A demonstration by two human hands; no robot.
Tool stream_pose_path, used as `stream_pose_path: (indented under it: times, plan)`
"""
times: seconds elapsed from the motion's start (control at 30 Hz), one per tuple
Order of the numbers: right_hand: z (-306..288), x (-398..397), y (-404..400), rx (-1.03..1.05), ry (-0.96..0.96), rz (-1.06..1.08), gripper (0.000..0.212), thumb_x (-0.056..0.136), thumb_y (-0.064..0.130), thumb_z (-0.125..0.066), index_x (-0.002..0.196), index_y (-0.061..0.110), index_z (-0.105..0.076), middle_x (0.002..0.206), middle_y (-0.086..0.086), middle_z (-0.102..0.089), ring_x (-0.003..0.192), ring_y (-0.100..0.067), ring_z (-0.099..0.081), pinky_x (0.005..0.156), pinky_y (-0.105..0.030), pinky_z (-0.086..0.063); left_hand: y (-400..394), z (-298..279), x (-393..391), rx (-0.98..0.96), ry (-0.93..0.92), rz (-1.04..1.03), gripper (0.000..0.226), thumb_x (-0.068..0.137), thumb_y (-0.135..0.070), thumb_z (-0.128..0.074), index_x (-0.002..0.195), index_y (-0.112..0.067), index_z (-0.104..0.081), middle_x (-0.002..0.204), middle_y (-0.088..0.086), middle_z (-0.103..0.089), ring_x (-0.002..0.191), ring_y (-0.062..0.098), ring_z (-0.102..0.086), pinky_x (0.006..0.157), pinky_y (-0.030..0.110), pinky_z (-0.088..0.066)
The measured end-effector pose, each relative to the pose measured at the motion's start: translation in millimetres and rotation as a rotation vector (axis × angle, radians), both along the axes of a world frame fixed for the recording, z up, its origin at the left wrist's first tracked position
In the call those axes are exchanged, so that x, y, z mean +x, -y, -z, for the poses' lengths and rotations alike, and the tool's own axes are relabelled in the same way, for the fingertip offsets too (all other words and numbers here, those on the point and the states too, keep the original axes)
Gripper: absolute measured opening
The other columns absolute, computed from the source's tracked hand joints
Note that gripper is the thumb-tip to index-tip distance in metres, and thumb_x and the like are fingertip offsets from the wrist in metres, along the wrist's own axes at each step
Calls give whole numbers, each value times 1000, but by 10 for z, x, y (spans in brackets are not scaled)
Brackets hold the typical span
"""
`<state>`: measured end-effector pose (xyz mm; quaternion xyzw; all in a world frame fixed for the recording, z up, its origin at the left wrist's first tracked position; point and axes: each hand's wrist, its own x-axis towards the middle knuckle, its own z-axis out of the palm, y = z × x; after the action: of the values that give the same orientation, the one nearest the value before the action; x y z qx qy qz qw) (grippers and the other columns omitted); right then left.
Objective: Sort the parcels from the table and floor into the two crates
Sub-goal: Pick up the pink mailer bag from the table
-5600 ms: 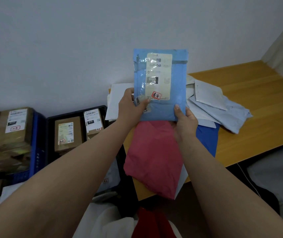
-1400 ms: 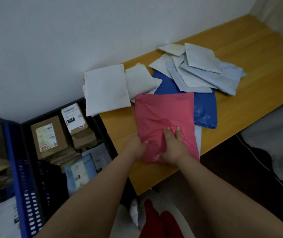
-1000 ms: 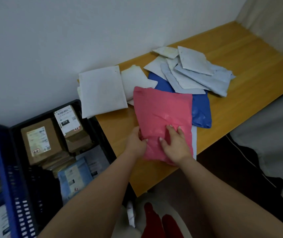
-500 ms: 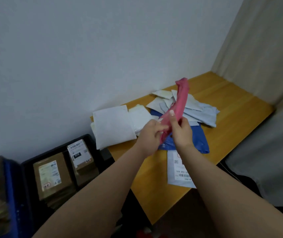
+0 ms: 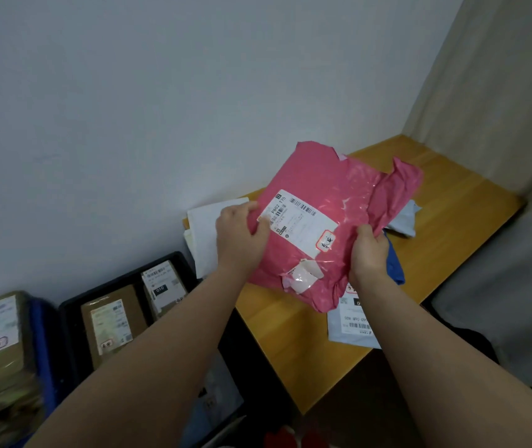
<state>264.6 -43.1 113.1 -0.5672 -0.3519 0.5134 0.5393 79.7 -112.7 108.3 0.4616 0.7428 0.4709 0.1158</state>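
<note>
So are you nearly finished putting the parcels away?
Not yet. Brown cardboard boxes already sit in the black crate. Left hand and right hand hold up a pink plastic mailer bag, label showing. White and grey envelopes wait on the wooden table.

The bag (image 5: 339, 202) I hold is pink with a white label (image 5: 297, 221) carrying black barcodes and a red stamp. The table (image 5: 452, 221) is honey-yellow wood. On it lie white (image 5: 203, 234), pale grey (image 5: 352, 331) and deep blue (image 5: 395, 270) mailers. The left crate (image 5: 43, 347) is blue, the other (image 5: 70, 312) black, both full of brown boxes (image 5: 112, 321) with white labels
</note>
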Motion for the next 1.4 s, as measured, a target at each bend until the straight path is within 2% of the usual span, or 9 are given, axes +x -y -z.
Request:
stream_pose_path:
  times: [0.1, 0.23, 0.5, 0.6, 0.77, 0.87, 0.97, 1.1, 1.4]
  plan:
    - [34, 41, -17, -13, -32, -3, 18, 92, 14, -43, 81, 19, -55, 70, 3, -56, 61, -11, -55, 51, -22, -48, -35, 89, -140, -143, 71, -66, 59, 90, -49, -59, 136, -13, -50, 136, 11, -51, 127, 26, -45, 105, 40, -37]
    - [55, 94, -61, -38, -35, -68, 15, 91, 14, -46, 81, 18, -56, 72, -1, -58, 66, -17, -57, 58, -26, -48, -43, 133, -111, -138, 321, 11, 69, 85, -58, -61, 137, -15, -47, 126, -1, -57, 115, 16, -55, 93, 29, -42]
    - [92, 142, -165, -61, -147, -207, 8, 91, 13, -57, 95, 15, -64, 92, -7, -69, 85, -23, -67, 74, -34, -56, -104, 152, 2, -96, 267, 80, 21, 87, -43, -67, 95, -24, -62, 86, -15, -65, 83, 8, -63, 68, 20, -47]
    - [143, 168, -187, -82, -132, -276, 17, 87, 23, -70, 102, 20, -63, 95, 1, -71, 84, -15, -69, 70, -31, -57, -137, 111, -36, -120, 181, 73, 21, 90, -42, -63, 100, -24, -64, 89, -11, -67, 90, 15, -65, 77, 29, -50]
    - [217, 148, -227, -129, -174, -240, 22, 87, 19, -71, 107, 17, -62, 100, 1, -69, 91, -14, -67, 83, -36, -55, -242, 19, -76, -203, -112, -145, 79, 80, -59, -66, 143, -17, -41, 134, 8, -57, 126, 29, -49, 108, 49, -35]
    - [197, 100, -288, -175, -327, -144, 33, 86, 17, -72, 116, 12, -60, 105, -4, -70, 94, -19, -69, 85, -40, -57, -267, 54, 17, -186, 118, -238, 113, 68, -64, -73, 150, -6, -22, 150, 14, -37, 139, 31, -35, 112, 50, -33]
    - [206, 23, -327, -211, -398, -174, 37, 85, 17, -74, 118, 9, -60, 105, -7, -71, 92, -21, -71, 77, -38, -60, -266, 182, 184, -36, 477, -149, 94, 71, -48, -80, 140, -9, -29, 128, -4, -50, 118, 19, -53, 89, 25, -50]
    - [218, -100, -327, -253, -492, -265, 38, 83, 15, -75, 117, 5, -62, 101, -11, -73, 88, -23, -72, 71, -38, -60, -334, 253, 355, -11, 552, -183, 75, 67, -44, -85, 122, -19, -39, 101, -17, -53, 89, -2, -55, 59, 4, -41]
    - [328, -128, -363, -272, -479, -330, 37, 83, 17, -75, 115, 10, -59, 108, -9, -70, 98, -23, -69, 82, -43, -59, -243, 278, 210, 78, 464, -324, 36, 73, -28, -80, 85, -24, -46, 76, -8, -58, 72, 5, -58, 66, 20, -45]
